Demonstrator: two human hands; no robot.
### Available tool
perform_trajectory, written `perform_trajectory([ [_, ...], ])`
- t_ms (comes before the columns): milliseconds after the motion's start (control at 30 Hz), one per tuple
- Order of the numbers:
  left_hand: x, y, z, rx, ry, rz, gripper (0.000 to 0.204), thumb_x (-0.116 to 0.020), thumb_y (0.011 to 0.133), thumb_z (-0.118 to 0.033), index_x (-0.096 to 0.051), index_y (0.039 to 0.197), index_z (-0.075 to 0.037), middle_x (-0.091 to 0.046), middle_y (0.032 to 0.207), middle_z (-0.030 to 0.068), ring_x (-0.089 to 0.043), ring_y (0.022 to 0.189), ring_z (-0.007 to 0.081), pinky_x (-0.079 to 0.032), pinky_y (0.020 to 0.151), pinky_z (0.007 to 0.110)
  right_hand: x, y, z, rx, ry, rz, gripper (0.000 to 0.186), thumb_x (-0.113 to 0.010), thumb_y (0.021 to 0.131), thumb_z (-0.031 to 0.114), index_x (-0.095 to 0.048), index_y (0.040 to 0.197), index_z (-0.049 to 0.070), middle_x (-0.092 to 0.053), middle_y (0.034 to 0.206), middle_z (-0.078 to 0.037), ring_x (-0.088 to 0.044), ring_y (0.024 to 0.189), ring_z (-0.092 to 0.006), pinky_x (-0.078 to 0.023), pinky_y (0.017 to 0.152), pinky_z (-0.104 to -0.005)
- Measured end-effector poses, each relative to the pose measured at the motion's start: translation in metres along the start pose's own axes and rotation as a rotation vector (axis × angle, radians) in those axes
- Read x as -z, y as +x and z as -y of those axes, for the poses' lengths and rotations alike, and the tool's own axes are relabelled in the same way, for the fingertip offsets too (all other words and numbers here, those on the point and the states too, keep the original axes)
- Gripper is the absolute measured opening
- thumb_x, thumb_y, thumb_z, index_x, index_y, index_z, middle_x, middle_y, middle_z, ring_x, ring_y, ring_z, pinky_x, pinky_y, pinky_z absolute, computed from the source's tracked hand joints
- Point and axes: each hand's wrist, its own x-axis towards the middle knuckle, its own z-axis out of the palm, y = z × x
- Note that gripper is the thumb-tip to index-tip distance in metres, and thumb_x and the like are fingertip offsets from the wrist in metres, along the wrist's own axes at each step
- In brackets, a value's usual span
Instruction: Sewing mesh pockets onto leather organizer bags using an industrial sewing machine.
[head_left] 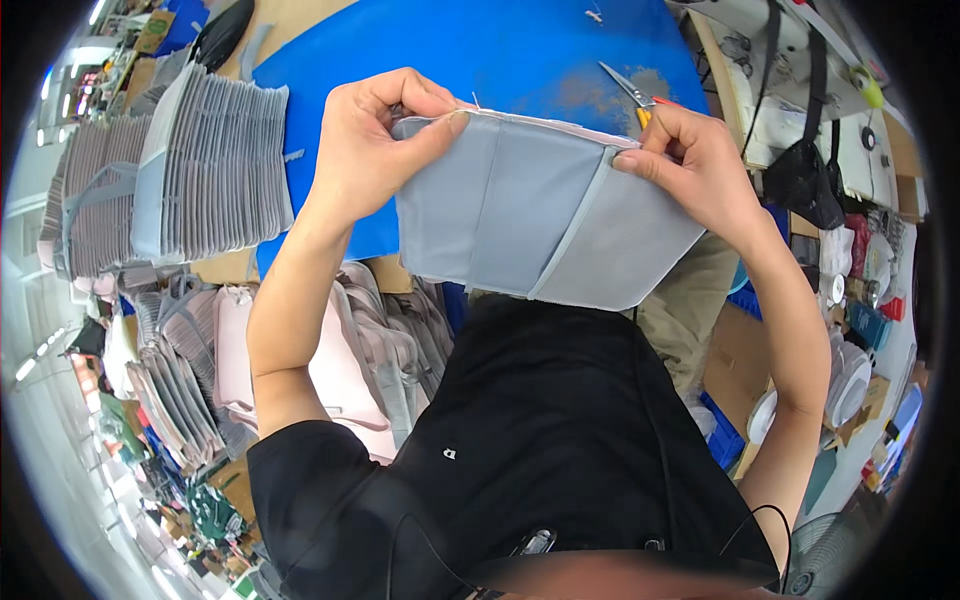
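Observation:
A grey fabric panel [540, 215] with sewn seams and a lighter band across it hangs between my two hands, above the front edge of a blue table surface. My left hand [375, 140] pinches its upper left corner between thumb and fingers. At the upper right edge, my right hand [695, 165] pinches the panel the same way. A loose thread end sticks up from the top edge near my left fingers. Just beyond my right hand lies a pair of scissors [630, 88] with orange-yellow handles, partly hidden by that hand.
Stacks of grey fabric pieces [215, 165] stand at the left of the blue tabletop [420, 45]. Below them hang pink and grey bag parts [315, 370]. A sewing machine table [770, 125] is at the right, with a black bag [808, 180] hanging by it. Blue crates [722, 430] stand lower right.

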Motion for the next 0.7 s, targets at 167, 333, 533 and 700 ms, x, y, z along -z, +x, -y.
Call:
perform_trajectory([
  [167, -0.001, 0.014, -0.025, -0.078, 0.026, 0.036, 0.010, -0.078, 0.085, -0.003, -0.070, 0.079, -0.001, -0.075, 0.087, 0.0064, -0.068, 0.081, 0.0097, -0.054, 0.076, 0.025, 0.018, -0.019, 0.023, -0.134, 0.058, -0.018, 0.043, -0.085, 0.088, 0.029, -0.055, 0.071, 0.004, -0.054, 0.066, 0.000, -0.043, 0.062, -0.0090, -0.038, 0.056, -0.0282],
  [333, 0.002, 0.048, -0.048, -0.079, 0.042, 0.065, 0.009, -0.078, 0.084, -0.001, -0.070, 0.080, 0.000, -0.075, 0.088, 0.0063, -0.067, 0.082, 0.0099, -0.053, 0.076, 0.025, 0.037, -0.016, 0.032, -0.142, 0.307, 0.018, 0.023, -0.080, 0.093, 0.025, -0.075, 0.093, 0.002, -0.060, 0.075, 0.002, -0.049, 0.066, -0.0063, -0.041, 0.061, -0.0247],
  [533, 0.019, 0.133, -0.049, -0.060, 0.097, 0.166, 0.008, -0.079, 0.085, -0.005, -0.072, 0.084, -0.001, -0.073, 0.088, 0.0045, -0.066, 0.082, 0.0100, -0.052, 0.078, 0.025, 0.052, 0.022, 0.018, -0.087, 0.379, -0.018, 0.020, -0.078, 0.094, 0.021, -0.079, 0.099, 0.001, -0.071, 0.083, -0.002, -0.060, 0.075, -0.0083, -0.048, 0.069, -0.0266],
  [700, 0.022, 0.207, -0.034, 0.013, 0.122, 0.328, 0.012, -0.081, 0.085, -0.011, -0.072, 0.086, -0.002, -0.072, 0.088, 0.0027, -0.064, 0.082, 0.0077, -0.051, 0.077, 0.024, 0.057, 0.048, 0.010, -0.235, 0.660, 0.022, 0.021, -0.078, 0.095, 0.022, -0.078, 0.094, 0.000, -0.070, 0.079, -0.001, -0.059, 0.074, -0.0067, -0.049, 0.068, -0.0251],
])
